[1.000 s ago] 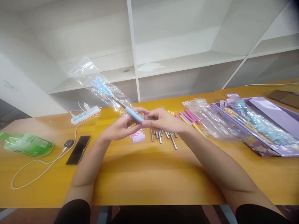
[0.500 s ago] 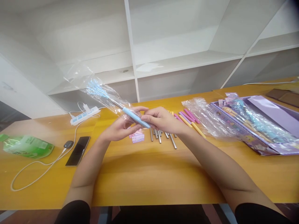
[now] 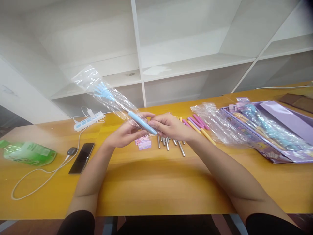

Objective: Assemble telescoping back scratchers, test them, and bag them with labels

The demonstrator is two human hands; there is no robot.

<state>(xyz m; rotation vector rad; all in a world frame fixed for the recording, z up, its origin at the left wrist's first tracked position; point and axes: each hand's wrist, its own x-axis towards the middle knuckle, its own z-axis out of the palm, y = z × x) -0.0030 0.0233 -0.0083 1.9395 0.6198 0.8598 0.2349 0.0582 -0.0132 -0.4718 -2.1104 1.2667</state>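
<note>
A light blue stick (image 3: 138, 120) with a hand-shaped head lies slantwise inside a clear plastic bag (image 3: 86, 78), its head toward the upper left. My left hand (image 3: 128, 132) holds the bagged handle from below and the left, fingers partly hidden behind it. My right hand (image 3: 168, 125) pinches the lower end of the handle. Beneath my hands, on the table, are small pink cards (image 3: 144, 143) and several metal tubes (image 3: 181, 148). Pink, purple and yellow handles (image 3: 200, 121) lie just right of my right hand.
Clear bags (image 3: 215, 124) lie beside a purple box (image 3: 271, 153) holding bagged sticks. At the left are a phone (image 3: 81, 158), a green bottle (image 3: 30, 153), a power strip (image 3: 89, 121) and a looped white cable (image 3: 36, 170). White shelving (image 3: 195, 68) stands behind the table.
The top of the bag has shifted slightly right and the blue head has moved slightly right with it. Both hands keep their hold on the handle, nearly still.
</note>
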